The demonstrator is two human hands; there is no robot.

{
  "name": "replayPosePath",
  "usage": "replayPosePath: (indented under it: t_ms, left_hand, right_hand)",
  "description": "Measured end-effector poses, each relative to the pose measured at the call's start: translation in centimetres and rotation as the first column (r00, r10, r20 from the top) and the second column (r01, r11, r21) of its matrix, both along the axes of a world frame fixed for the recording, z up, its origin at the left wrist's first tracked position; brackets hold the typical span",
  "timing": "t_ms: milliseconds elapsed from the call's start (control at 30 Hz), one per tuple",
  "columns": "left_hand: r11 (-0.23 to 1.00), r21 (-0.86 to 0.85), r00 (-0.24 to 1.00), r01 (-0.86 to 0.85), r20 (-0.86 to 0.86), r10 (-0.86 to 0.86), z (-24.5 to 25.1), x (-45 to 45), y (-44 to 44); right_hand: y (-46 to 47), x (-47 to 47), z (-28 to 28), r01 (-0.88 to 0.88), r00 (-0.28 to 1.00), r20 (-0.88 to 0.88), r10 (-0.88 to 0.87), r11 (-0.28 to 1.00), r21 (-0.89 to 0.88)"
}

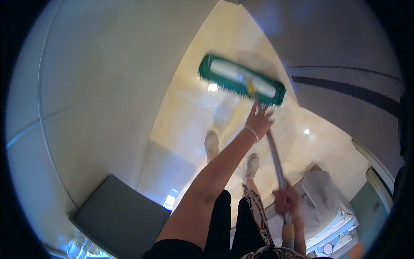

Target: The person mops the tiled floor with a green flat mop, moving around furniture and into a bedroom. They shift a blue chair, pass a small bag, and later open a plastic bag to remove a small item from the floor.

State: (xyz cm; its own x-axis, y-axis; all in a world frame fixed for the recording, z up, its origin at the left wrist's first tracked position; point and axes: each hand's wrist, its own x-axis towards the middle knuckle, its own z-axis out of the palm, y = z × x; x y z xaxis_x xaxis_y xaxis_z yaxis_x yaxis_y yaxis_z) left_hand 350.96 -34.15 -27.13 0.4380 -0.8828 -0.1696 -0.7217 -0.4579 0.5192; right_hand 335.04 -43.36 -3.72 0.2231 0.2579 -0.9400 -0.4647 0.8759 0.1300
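Note:
A flat mop with a green fringed head point(226, 81) and a white plate hangs or rests over the pale tiled floor in front of me; which one, I cannot tell. Its metal pole point(275, 152) runs back towards my body from a yellow joint. My left hand point(260, 123), with a thin bracelet at the wrist, reaches to the pole near the head, its fingers partly spread; its hold is unclear. Lower down, my right hand point(286, 200) is closed around the pole, slightly blurred, above a yellowish grip section.
Pale wall panels point(97, 81) stand at the left, with a dark grey box-like surface point(119, 220) below them. Dark cabinet fronts point(339, 74) are at the right. A grey fabric item point(323, 197) and folded patterned cloth point(336, 239) lie at lower right, near a green cabinet point(372, 204).

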Motion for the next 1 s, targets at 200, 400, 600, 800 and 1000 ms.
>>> replayPosePath:
  t_ms: [200, 400, 600, 800, 1000]
  left_hand:
    - [0.683, -0.224, 0.663, -0.696, -0.565, 0.491, 6.5, -3.9, 4.4]
    - [0.645, 0.124, 0.455, -0.754, -0.609, 0.65, 11.8, -21.5, 16.0]
    - [0.447, 0.34, 0.19, -0.827, -0.579, 0.793, 18.4, -36.2, 20.7]
    - [0.76, 0.614, 0.717, -0.215, -0.429, 0.549, 22.8, -43.4, 19.1]
    - [0.806, 0.573, 0.622, 0.149, -0.687, 0.374, 28.7, -43.3, 23.6]
  right_hand:
    - [-3.9, 9.1, -14.8, 0.024, 0.977, 0.214, -0.024, 1.0, 0.003]
    - [-1.5, 5.1, -15.6, -0.293, 0.878, 0.332, 0.346, 0.935, -0.202]
    - [8.4, -6.3, -10.8, -0.635, 0.748, 0.205, 0.632, 0.77, -0.059]
    - [13.0, -14.4, -9.8, -0.812, 0.455, 0.248, 0.855, 0.513, -0.277]
    - [13.3, -16.2, -7.4, -0.792, 0.142, 0.028, 0.989, 0.131, -0.597]
